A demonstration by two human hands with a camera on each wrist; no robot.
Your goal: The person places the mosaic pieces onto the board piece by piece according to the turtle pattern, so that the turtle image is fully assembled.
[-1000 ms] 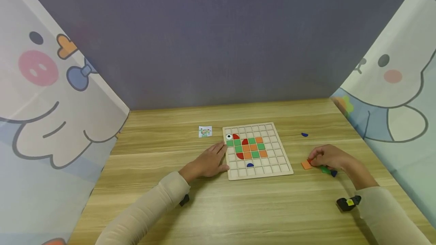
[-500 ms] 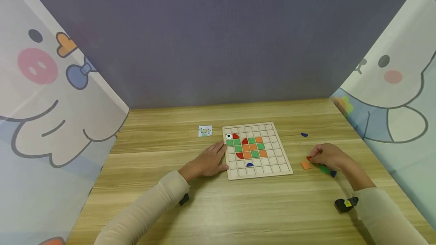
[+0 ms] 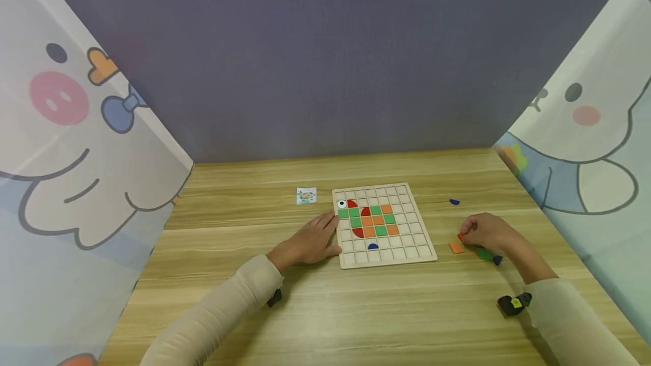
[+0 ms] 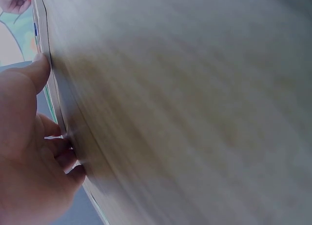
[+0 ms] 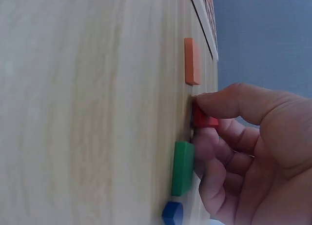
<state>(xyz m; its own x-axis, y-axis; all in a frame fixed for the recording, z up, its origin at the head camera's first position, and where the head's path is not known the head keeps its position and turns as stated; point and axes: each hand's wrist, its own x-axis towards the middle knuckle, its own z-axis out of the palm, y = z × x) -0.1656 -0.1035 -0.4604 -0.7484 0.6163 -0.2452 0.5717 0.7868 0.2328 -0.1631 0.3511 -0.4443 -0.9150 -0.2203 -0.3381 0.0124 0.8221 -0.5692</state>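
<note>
My right hand (image 3: pixel 487 232) pinches a small red piece (image 5: pixel 202 116) between thumb and fingers, low over the table. Around it lie an orange square tile (image 5: pixel 192 61), a green tile (image 5: pixel 183 169) and a dark blue piece (image 5: pixel 173 213). The wooden grid board (image 3: pixel 414 230) is in the middle of the head view, with green, orange and red pieces set in its cells, a white eye piece (image 3: pixel 342 204) and a blue half-round piece (image 3: pixel 373 246). Against the board's left edge rests my left hand (image 3: pixel 311 240), its fingers relaxed.
A small printed picture card (image 3: pixel 306 196) lies on the table left of the board's top corner. Another blue piece (image 3: pixel 454 201) sits alone behind my right hand. A grey panel (image 3: pixel 325 61) stands along the table's back, with cartoon-printed walls on both sides.
My right hand has shifted very slightly, with the red piece still at its fingertips. The left hand and the board stay where they were.
</note>
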